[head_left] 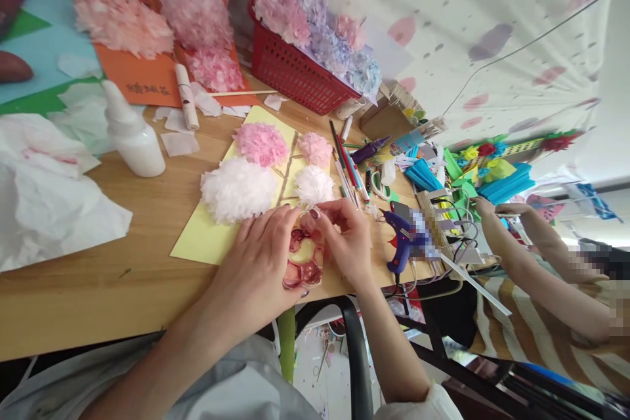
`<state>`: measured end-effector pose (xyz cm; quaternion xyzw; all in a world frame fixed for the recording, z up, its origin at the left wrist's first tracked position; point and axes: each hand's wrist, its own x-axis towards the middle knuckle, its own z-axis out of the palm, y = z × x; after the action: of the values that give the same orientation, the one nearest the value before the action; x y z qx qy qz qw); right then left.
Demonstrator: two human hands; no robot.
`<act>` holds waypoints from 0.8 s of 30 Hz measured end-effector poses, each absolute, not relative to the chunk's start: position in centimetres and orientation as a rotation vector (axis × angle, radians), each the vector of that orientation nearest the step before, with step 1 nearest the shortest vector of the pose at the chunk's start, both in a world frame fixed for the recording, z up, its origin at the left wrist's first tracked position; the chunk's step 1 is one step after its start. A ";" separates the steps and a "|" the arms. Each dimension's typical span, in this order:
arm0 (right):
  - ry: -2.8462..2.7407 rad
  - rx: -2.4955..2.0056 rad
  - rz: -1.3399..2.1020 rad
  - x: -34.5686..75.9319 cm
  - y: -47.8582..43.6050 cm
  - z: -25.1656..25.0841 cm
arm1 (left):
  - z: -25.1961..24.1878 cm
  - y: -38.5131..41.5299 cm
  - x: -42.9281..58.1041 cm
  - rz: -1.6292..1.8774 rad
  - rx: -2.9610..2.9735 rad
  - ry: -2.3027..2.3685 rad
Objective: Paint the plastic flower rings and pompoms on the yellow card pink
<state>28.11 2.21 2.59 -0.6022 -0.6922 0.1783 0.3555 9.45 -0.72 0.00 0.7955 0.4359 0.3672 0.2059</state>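
Observation:
A small clear tray with rounded hollows, stained dark red, is between my hands at the table's front edge. My left hand curls round its left side. The fingers of my right hand are pinched together at its upper right; whether they grip the rim or something small is hidden. Just beyond lies a yellow sheet with brown stems and fluffy paper blossoms: a pink one, a white one, a smaller pink one and a smaller white one.
At left stand a white glue bottle and crumpled tissue. A red basket of paper flowers is at the back. Pens and a blue glue gun lie right. Another person's arms reach in further right.

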 end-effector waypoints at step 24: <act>-2.266 -1.146 0.274 30.6 2.4 5.0 | -0.1 -0.7 9.3 1.055 2.222 1.204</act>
<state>30.63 2.40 5.04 -0.4293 -0.8493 0.1028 0.2896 9.32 -0.72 -0.09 0.7948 0.4308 0.3776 0.2002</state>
